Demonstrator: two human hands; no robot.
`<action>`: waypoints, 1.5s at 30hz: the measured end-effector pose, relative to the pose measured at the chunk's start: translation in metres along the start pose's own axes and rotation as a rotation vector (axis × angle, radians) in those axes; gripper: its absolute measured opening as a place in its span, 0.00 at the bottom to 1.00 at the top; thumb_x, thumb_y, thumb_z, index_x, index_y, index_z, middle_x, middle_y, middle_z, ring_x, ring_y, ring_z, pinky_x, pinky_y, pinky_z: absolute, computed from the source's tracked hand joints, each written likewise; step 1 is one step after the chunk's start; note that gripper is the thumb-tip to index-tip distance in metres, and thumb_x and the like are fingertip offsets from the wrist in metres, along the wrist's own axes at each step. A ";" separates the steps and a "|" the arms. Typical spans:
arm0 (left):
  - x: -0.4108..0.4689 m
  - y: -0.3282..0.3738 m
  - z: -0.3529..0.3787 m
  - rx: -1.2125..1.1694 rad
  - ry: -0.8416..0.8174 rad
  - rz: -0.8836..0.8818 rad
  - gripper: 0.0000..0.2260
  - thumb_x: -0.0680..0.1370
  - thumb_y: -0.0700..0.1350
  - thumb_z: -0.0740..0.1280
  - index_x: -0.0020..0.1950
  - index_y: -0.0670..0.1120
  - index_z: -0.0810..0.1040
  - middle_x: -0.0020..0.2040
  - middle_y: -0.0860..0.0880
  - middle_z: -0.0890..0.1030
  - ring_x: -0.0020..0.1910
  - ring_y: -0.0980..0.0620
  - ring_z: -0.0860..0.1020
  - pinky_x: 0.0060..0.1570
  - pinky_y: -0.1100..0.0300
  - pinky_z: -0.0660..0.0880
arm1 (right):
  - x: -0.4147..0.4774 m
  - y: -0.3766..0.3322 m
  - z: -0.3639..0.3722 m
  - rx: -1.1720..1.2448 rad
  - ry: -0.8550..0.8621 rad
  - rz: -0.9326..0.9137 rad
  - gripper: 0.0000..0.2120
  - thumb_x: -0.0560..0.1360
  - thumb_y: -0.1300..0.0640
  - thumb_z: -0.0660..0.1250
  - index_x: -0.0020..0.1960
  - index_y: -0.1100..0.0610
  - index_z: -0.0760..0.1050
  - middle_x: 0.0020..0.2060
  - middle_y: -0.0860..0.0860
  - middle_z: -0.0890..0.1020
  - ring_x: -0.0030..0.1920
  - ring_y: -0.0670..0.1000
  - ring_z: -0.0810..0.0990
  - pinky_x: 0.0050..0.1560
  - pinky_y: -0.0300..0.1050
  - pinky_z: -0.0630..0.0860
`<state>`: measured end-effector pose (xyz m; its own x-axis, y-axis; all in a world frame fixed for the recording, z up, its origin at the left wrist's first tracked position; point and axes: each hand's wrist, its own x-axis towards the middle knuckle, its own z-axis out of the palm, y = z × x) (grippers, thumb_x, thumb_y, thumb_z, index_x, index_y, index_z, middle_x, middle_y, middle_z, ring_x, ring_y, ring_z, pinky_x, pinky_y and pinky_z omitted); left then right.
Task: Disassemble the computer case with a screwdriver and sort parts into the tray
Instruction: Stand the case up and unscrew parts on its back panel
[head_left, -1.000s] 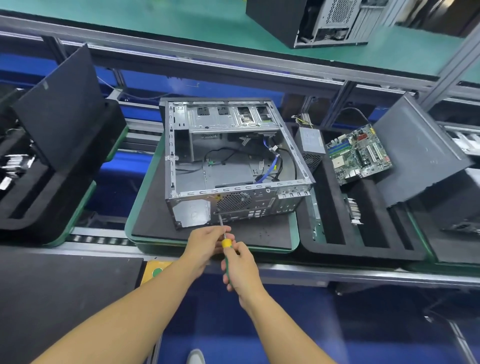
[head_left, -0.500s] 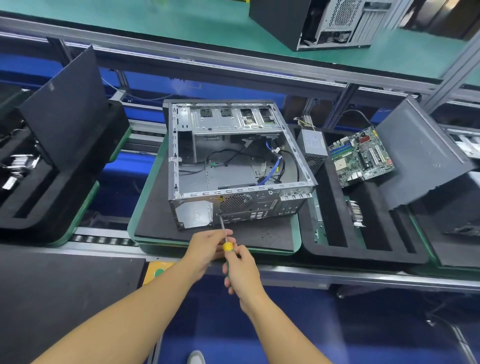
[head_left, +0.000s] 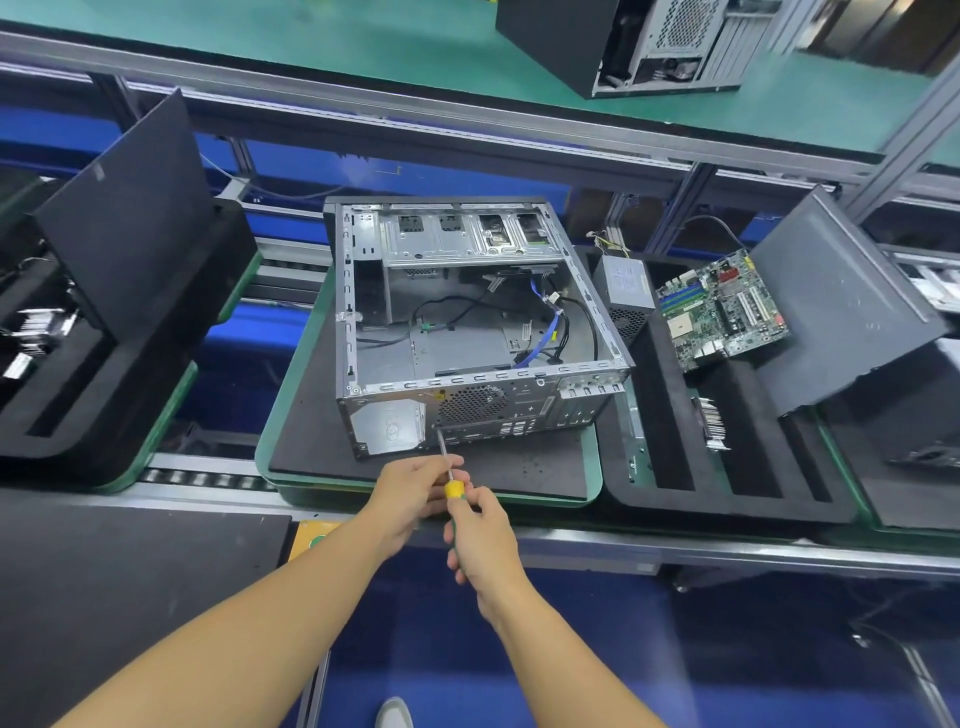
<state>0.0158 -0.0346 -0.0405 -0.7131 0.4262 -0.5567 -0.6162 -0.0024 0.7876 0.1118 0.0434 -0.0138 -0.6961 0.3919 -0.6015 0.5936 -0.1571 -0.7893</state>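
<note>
The computer case (head_left: 467, 353) lies open side up on the pallet (head_left: 524, 470), rear panel toward its near edge; it looks stiff, bulky and sharp-edged, best held by the frame rails. The right hand (head_left: 485, 540) grips the screwdriver (head_left: 454, 489) handle, the left hand (head_left: 415, 493) fingers pinch its shaft

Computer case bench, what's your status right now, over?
Right hand grips screwdriver handle, left hand pinches its shaft. Tip against computer case rear panel. Motherboard and power supply already in tray. Nothing blocking.

No text is legible; the power supply label (head_left: 629, 283) and the yellow sticker (head_left: 440, 396) on the computer case (head_left: 384, 428) are blurred.
</note>
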 end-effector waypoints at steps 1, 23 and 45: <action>0.000 0.001 0.000 0.001 -0.004 -0.004 0.08 0.80 0.41 0.66 0.55 0.43 0.84 0.48 0.43 0.86 0.46 0.46 0.86 0.40 0.60 0.81 | 0.000 0.000 0.000 0.004 0.000 0.002 0.11 0.83 0.46 0.58 0.57 0.52 0.73 0.34 0.50 0.75 0.26 0.47 0.68 0.24 0.39 0.64; -0.002 0.000 0.001 -0.019 -0.023 -0.005 0.09 0.81 0.42 0.66 0.57 0.43 0.83 0.49 0.42 0.86 0.48 0.46 0.86 0.41 0.59 0.81 | 0.003 0.003 0.002 0.014 0.035 -0.026 0.09 0.82 0.47 0.59 0.53 0.51 0.72 0.34 0.50 0.77 0.28 0.48 0.70 0.26 0.41 0.66; 0.000 -0.008 -0.011 -0.027 -0.125 -0.062 0.18 0.68 0.46 0.75 0.52 0.36 0.83 0.44 0.41 0.84 0.39 0.49 0.83 0.40 0.57 0.80 | -0.002 0.015 -0.017 0.530 -0.274 0.304 0.19 0.83 0.47 0.57 0.50 0.62 0.76 0.34 0.58 0.78 0.29 0.53 0.75 0.28 0.42 0.70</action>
<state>0.0169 -0.0443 -0.0497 -0.6273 0.5352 -0.5658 -0.6678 0.0042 0.7443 0.1293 0.0553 -0.0221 -0.6482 0.0268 -0.7610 0.5494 -0.6755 -0.4918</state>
